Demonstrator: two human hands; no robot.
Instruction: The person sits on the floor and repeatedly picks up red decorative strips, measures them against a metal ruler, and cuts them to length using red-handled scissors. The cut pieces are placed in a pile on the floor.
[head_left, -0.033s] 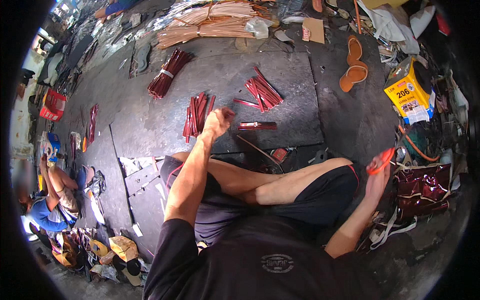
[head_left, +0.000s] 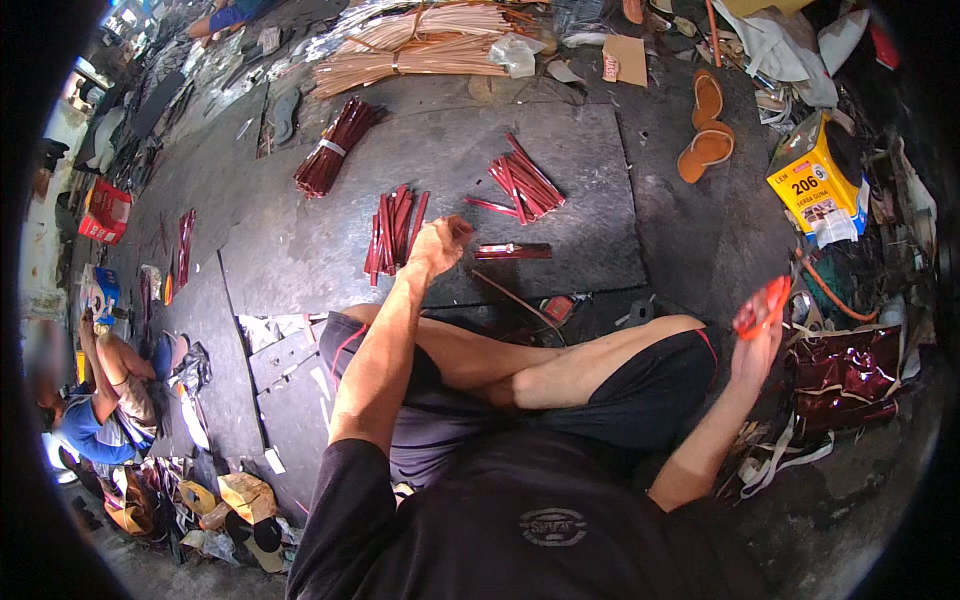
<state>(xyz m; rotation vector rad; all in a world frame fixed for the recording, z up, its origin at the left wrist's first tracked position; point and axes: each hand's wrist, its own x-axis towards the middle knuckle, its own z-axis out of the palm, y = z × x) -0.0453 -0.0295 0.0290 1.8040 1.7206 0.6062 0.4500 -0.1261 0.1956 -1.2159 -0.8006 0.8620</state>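
With the person [head_left: 540,470] at the clock's centre: a yellow box [head_left: 808,182] between one and two, contents unclear; red box [head_left: 105,210] at ten; strips [head_left: 400,220] at eleven, beside the curled left hand [head_left: 440,247], grip unclear; at two, the right hand [head_left: 757,350] clasps a blurred orange tool [head_left: 774,300].

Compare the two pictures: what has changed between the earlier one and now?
The right hand, holding the orange-handled tool, has moved slightly forward; nothing was visibly taken or let go. The left hand and dark red strips stayed nearly as they were.
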